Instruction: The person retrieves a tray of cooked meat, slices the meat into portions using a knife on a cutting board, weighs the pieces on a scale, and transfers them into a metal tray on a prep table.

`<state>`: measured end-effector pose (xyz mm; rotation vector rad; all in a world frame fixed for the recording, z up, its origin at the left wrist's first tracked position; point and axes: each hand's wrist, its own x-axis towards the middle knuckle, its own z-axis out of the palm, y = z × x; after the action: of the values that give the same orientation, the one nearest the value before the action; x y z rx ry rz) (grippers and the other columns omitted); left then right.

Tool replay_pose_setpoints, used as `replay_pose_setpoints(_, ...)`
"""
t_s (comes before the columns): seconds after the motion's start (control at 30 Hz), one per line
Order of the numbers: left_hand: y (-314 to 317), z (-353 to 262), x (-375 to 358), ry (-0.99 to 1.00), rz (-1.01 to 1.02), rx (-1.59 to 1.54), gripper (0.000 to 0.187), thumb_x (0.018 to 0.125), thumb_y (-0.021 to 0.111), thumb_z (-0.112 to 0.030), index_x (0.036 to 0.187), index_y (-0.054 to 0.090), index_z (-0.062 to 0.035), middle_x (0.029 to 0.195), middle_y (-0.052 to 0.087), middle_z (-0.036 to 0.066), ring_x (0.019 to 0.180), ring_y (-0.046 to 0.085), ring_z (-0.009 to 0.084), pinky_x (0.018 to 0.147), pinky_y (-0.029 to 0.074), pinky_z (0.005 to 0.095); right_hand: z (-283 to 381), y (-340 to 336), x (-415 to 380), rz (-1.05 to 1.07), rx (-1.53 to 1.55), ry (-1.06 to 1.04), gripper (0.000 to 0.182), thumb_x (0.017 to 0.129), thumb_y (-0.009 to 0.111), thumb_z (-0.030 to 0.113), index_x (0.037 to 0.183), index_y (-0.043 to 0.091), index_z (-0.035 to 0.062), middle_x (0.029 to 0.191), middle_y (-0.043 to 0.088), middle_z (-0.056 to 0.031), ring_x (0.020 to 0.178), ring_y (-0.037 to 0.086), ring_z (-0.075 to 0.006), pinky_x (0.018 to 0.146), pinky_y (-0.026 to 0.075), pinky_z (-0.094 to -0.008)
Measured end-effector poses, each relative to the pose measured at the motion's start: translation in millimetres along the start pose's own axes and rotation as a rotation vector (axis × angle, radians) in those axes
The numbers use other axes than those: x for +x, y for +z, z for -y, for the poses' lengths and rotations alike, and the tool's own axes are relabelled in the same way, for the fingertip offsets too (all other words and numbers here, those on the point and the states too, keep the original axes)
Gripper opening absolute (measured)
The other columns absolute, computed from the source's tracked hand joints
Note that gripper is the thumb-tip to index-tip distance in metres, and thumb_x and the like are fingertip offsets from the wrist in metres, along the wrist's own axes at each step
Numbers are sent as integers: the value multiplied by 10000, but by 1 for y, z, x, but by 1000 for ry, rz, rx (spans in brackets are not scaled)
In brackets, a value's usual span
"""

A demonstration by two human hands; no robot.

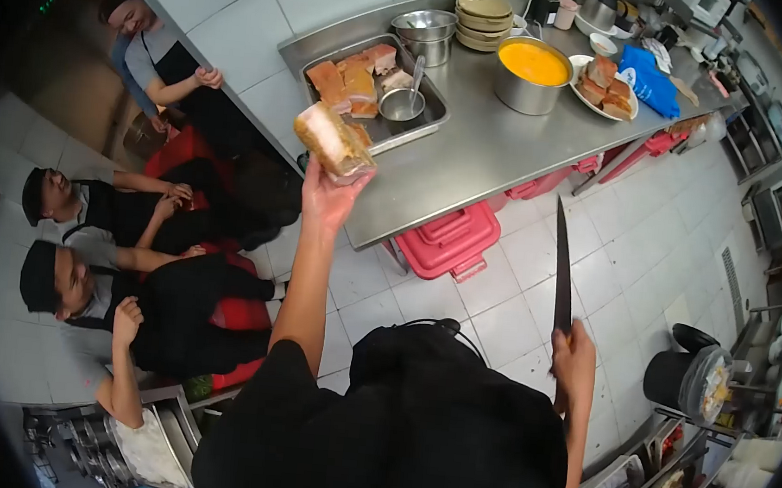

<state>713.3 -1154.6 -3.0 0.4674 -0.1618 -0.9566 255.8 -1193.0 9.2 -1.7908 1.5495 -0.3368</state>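
Observation:
My left hand (332, 192) is raised and closed round a thick slab of meat (326, 138), pale on one face with a yellowish-brown crust. Below and beyond it, a metal tray (438, 107) on the counter holds several similar meat pieces (357, 81) and a ladle (403, 102). My right hand (574, 358) grips the handle of a long dark-bladed knife (564, 278). The blade points away from me over the tiled floor, apart from the meat. The fingers of both hands are partly hidden by what they hold.
A steel counter (473, 154) carries a pot of orange liquid (527, 93), stacked bowls (482, 20) and a plate of browned pieces (634, 105). Pink lidded bins (452, 240) stand beneath. Several people in dark aprons (179, 225) are at the left. A black bin (668, 378) stands right.

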Motion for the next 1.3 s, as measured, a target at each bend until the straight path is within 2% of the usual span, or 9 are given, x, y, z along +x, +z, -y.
replay_pose_setpoints(0.07,-5,-11,4,41,9,2,576,896,574,-406,1375,379,-154,1416,396,107,1314,354,353,1063,264,617,40,8,47,-80,-118,-186,239,830,558,157,996,538,-14,713,588,-273,685,584,-444,642,470,-484)
replay_pose_setpoints(0.33,8,-20,1,123,-117,30,652,860,610,-436,1389,349,-156,1420,380,111,1319,343,353,1052,297,612,130,104,268,-153,-266,-454,276,848,584,199,1053,516,27,807,615,-257,780,610,-434,692,479,-517)
replay_pose_setpoints(0.57,22,-22,2,264,-191,-4,694,827,651,-438,1390,355,-162,1418,382,102,1306,366,344,1051,310,608,189,125,336,-151,-474,-784,253,843,600,205,995,559,7,948,580,-251,853,577,-408,739,469,-494)
replay_pose_setpoints(0.77,41,-10,-11,397,-277,8,669,831,637,-459,1377,385,-168,1400,415,73,1294,391,308,1035,339,594,349,182,375,-103,-29,-1287,240,771,647,166,973,631,38,850,606,-201,803,601,-370,726,488,-476)
replay_pose_setpoints(0.87,46,-5,-23,459,-381,17,663,840,616,-483,1382,384,-179,1398,420,74,1276,411,301,1025,355,590,405,227,403,172,-482,-1116,295,746,655,160,1020,651,51,950,642,-205,861,631,-361,742,512,-439)
replay_pose_setpoints(0.93,45,-2,-33,476,-398,-2,665,841,614,-487,1384,381,-182,1398,420,73,1275,412,302,1022,359,589,415,263,424,588,-886,-779,423,714,696,170,1130,645,112,1140,640,-109,1012,628,-272,728,513,-488)
replay_pose_setpoints(1.1,35,1,-56,503,-442,-27,669,840,621,-484,1392,374,-200,1401,414,64,1279,406,303,1019,365,587,411,273,413,431,-923,-786,321,682,724,203,989,710,113,958,695,-18,829,659,-272,604,489,-522)
replay_pose_setpoints(1.17,33,1,-59,524,-451,-44,698,817,647,-486,1393,373,-205,1405,409,63,1285,398,302,1012,371,591,418,270,419,445,-835,-766,470,642,762,268,1083,680,125,1124,655,-80,943,658,-246,736,533,-488)
replay_pose_setpoints(1.3,24,-4,-59,515,-470,-1,793,744,722,-489,1398,369,-215,1414,393,57,1299,378,296,1004,361,616,425,271,430,612,-970,-794,447,640,770,285,1060,692,153,1132,655,-71,980,647,-260,771,527,-491)
